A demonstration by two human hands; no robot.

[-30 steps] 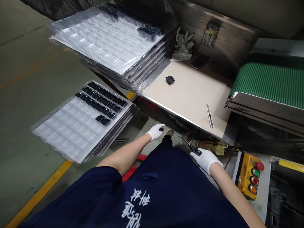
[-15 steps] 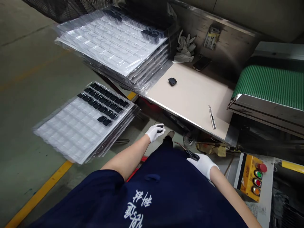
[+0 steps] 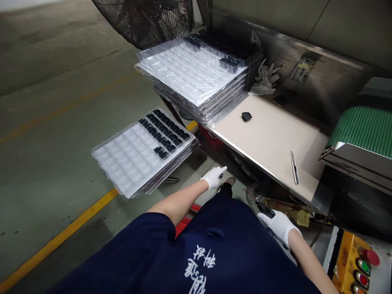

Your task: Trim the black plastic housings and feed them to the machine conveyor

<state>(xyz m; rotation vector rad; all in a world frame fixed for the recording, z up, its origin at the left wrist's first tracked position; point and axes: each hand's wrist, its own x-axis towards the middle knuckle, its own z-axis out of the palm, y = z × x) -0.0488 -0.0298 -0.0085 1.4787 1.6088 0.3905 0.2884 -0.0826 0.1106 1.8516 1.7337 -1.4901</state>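
My left hand [image 3: 211, 178], in a white glove, is closed round a small black plastic part [image 3: 221, 176]. Most of that part is hidden by the palm, and the index finger points forward. Low on the right, my gloved right hand [image 3: 280, 225] grips an air blow gun [image 3: 266, 210] with a black handle and a thin copper-coloured nozzle. Left of my left hand, a stack of clear trays [image 3: 122, 157] has black parts in the top tray's far rows. Another black part [image 3: 246, 116] lies on the beige tabletop [image 3: 269, 139], beyond both hands.
A silver utility knife [image 3: 294, 167] lies near the table's right end. Behind are a taller tray stack [image 3: 186, 75], white gloves [image 3: 266, 79], a phone [image 3: 283, 99] and a fan [image 3: 156, 20]. On the right stand a green conveyor [image 3: 364, 126] and a button box [image 3: 352, 261].
The view has swung left, so the scene sits farther right. My left hand has turned over, hiding more of the black part. My right hand still holds the blow gun.
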